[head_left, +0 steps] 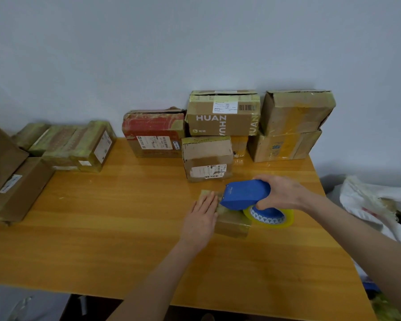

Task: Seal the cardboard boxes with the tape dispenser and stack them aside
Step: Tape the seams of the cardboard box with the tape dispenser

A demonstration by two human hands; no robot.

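Our left hand [200,216] presses flat, fingers [209,200] straight, on a small box [232,224] toward the bench's [125,228] right side. Our right hand [285,193] grips the blue tape dispenser [245,195], which touches the box top.

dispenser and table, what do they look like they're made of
The dispenser looks like moulded plastic: matte blue, with a smooth rounded shell. The table looks like wood or wood-look laminate: glossy orange-brown, with grain lines and a sheen.
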